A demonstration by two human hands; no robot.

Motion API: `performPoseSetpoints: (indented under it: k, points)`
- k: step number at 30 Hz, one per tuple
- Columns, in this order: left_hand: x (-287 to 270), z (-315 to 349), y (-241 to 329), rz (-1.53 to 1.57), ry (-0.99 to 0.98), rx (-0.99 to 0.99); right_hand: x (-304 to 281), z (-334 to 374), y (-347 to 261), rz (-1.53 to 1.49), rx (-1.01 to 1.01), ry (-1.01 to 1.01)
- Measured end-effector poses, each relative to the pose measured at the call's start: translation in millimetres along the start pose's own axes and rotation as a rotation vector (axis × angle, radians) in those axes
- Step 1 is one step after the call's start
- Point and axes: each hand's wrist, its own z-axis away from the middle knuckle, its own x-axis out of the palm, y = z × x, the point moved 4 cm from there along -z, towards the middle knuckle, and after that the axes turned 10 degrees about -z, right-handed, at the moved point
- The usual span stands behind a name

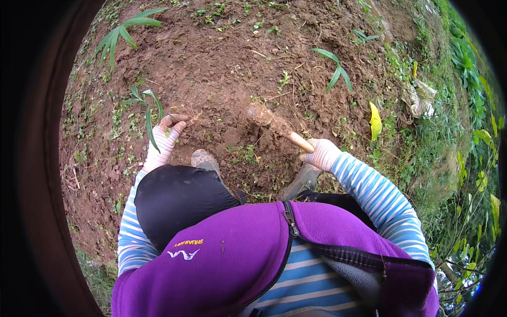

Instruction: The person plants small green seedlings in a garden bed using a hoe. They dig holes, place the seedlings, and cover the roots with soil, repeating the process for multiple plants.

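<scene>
At three o'clock from centre, the right hand (323, 154) grips the soil-caked tool (279, 127), which points toward ten: likely stiff, fairly heavy, best held by its wooden handle (299, 141). Toward ten, the left hand (170, 128) pinches wispy roots (196, 118), probably light, fragile.

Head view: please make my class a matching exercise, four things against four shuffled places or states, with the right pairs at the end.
Things:
1. Soil-caked tool with a pale wooden handle
2. Curved yellow leaf
3. Purple fleece vest
4. Left hand

Places or states:
A. worn over a blue-and-white striped shirt
B. pinching thin pale strands
C. gripped by the right hand
D. to the right of both hands

Pairs: 1-C; 2-D; 3-A; 4-B
</scene>
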Motion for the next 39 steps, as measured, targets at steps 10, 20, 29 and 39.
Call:
performPoseSetpoints:
  k: [10,20,29,39]
  points:
    - [2.5,-23.9,-4.7,0.087,0.173,-0.019,8.5,7.8,-47.4,-0.49,-0.259,0.198]
    - [2.5,-36.0,-3.6,-0.041,0.091,0.062,-40.8,35.2,-32.9,-0.759,-0.357,0.162]
    - [37.7,-35.5,7.3,0.062,-0.08,0.043,1.2,19.4,63.4,-0.112,0.082,0.149]
    - [46.4,-34.0,0.4,-0.227,0.034,0.117,-18.8,40.1,-22.2,-0.581,-0.526,0.237]
